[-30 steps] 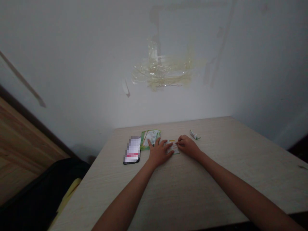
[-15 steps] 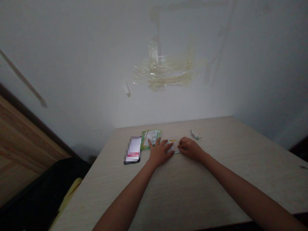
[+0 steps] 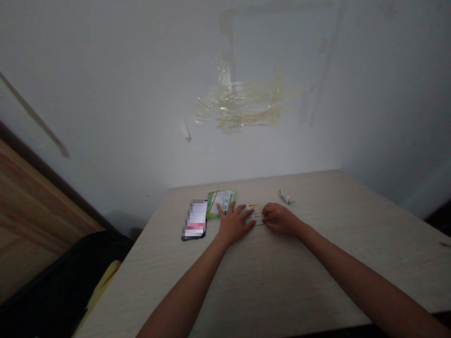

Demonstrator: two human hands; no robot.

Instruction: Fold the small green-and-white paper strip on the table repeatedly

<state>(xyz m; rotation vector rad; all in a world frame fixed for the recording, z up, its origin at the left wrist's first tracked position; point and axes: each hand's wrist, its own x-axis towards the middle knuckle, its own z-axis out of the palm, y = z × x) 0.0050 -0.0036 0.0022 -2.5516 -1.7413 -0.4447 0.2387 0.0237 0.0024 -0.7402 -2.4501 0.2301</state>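
Observation:
A small printed card or packet, whitish with a yellow mark at its top, lies flat on the table. My left hand is spread out, with fingers resting on its left part and others reaching over the edge of a green-and-white packet. My right hand is closed in a pinch at the small card's right edge. Whatever sits between those fingertips is too small to make out.
A phone with a blurred screen lies left of the green packet. Behind my right hand is a crumpled wrapper. The wooden table meets a wall with old tape. Dark and yellow cloth is at the left.
My right hand's fingertips have shifted slightly along the small card's right edge. The left hand keeps its place, and the other things have not moved.

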